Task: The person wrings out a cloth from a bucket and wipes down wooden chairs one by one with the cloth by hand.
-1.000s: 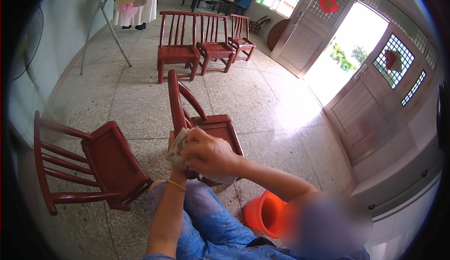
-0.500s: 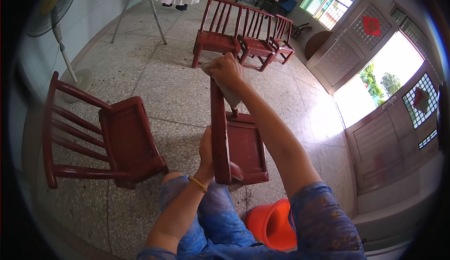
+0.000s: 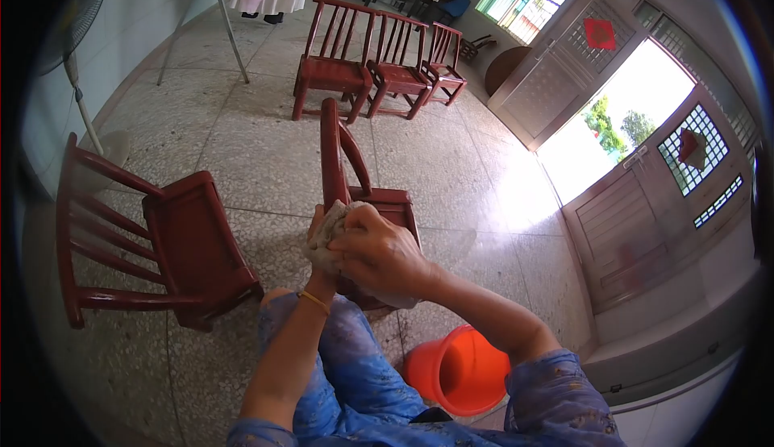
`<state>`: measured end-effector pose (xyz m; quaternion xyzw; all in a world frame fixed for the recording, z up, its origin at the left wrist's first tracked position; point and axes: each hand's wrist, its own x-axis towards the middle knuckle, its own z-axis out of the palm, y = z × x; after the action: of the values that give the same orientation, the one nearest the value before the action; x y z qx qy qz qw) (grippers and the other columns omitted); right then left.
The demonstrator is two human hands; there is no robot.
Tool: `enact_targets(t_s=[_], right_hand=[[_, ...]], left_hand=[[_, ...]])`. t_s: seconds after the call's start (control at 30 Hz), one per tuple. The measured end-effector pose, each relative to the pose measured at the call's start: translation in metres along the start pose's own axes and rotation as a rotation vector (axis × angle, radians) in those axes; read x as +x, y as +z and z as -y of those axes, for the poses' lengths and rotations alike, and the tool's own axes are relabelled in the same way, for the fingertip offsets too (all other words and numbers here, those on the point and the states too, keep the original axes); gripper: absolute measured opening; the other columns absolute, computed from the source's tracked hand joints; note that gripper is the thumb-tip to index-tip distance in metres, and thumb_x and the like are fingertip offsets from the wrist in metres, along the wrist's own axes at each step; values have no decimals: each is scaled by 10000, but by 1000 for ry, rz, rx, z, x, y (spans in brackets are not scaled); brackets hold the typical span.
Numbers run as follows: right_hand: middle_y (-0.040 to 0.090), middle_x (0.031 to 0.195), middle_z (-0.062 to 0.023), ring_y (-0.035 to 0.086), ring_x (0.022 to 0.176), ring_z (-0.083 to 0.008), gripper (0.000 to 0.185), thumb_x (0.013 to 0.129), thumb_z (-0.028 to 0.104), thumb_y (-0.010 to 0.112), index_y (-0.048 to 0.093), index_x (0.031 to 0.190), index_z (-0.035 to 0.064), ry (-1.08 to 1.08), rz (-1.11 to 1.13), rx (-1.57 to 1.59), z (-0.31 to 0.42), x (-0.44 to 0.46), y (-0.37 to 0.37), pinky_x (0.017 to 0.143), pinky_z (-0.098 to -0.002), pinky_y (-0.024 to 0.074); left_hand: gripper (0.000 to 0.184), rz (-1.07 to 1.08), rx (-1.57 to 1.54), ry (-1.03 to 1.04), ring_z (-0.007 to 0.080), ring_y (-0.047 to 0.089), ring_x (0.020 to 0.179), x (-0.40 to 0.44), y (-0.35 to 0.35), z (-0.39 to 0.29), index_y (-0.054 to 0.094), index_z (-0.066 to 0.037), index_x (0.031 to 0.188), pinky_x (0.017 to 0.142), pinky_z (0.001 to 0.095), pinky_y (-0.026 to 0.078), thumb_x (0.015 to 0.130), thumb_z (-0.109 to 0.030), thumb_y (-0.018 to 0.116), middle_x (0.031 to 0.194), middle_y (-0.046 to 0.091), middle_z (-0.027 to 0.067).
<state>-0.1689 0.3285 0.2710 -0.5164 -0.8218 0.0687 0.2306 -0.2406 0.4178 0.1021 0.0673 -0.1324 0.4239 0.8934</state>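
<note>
Right in front of me is a dark red wooden chair (image 3: 331, 157), its top rail pointing away from me and its seat partly covered by my hands. My right hand (image 3: 382, 255) is closed on a greyish-white cloth (image 3: 324, 239), pressed against the near part of the rail. Just beneath the cloth, my left hand (image 3: 322, 276) holds the same chair by the rail; most of its fingers are hidden. A second red wooden chair (image 3: 197, 233) stands to the left, close to my knee.
An orange-red bucket (image 3: 419, 373) sits on the floor by my right leg. Several red chairs (image 3: 334, 72) stand in a row ahead. A fan (image 3: 76, 24) and a metal stand (image 3: 230, 32) are at the left. The door (image 3: 536, 72) on the right is open.
My right hand has brought the cloth from the rail's far end back toward me, beside my left hand. The chair in my hold has tilted and shifted left in view.
</note>
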Motion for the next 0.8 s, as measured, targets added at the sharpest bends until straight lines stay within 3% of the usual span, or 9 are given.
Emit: enact_targets(t_s=[0.03,0.07,0.17,0.2,0.23,0.33,0.5,0.57,0.8], right_hand=[[519,1104,-111,623,936,-299,241,758,200,724,716,990,133,4,15,14,-5,12,0,773,-406,522],[523,1097,-113,625,915,-309,212,773,230,707,715,961,134,42,2,-7,-11,27,1,771,-420,519],[554,1081,-108,637,919,-322,211,783,291,681,729,931,148,93,-94,-31,-64,83,14,793,-425,519],[565,1092,-98,635,947,-318,203,775,287,683,741,915,151,166,-119,-29,-76,104,16,826,-425,517],[571,1082,-128,625,974,-336,216,760,300,678,746,899,149,167,-137,-36,-91,126,18,849,-427,509],[598,1061,-168,621,1004,-360,264,734,369,666,756,836,142,264,-159,-57,-122,183,16,876,-440,500],[600,1039,-170,613,993,-335,266,728,369,665,765,839,148,274,-224,-254,-137,208,31,884,-424,498],[600,1028,-156,605,980,-325,261,729,357,664,763,852,150,281,-256,-245,-131,188,33,885,-422,496],[556,1094,-109,628,933,-308,238,762,260,680,743,967,158,145,-270,45,-63,60,29,807,-416,511]], left_hand=[[508,-30,41,62,281,636,1002,5,16,-2,565,-44,1154,880,396,553,1025,-475,330,1100,619,165],[456,-257,517,372,229,652,880,4,33,3,570,-53,1135,787,340,569,1032,-441,352,1000,634,115],[412,-396,278,215,153,634,757,-2,24,0,580,-68,1125,694,286,549,1035,-411,369,887,630,57],[389,-347,390,186,88,591,685,-8,35,-1,594,-84,1092,633,239,503,1038,-396,369,821,613,15],[389,-351,392,175,88,591,685,-7,39,-3,594,-84,1092,633,239,503,1038,-396,369,821,613,15],[434,-482,568,219,120,617,911,-6,53,-3,598,-22,1167,857,270,476,1062,-344,327,1025,668,74],[437,-310,532,204,126,617,906,-3,41,-5,599,-12,1158,861,275,475,1063,-331,316,1019,665,78],[414,-441,589,277,108,596,673,0,54,-2,592,-31,1015,651,233,487,1048,-353,332,784,623,38],[419,-423,426,243,181,643,780,6,30,-6,573,-52,1138,754,329,545,1035,-391,350,928,637,92]])
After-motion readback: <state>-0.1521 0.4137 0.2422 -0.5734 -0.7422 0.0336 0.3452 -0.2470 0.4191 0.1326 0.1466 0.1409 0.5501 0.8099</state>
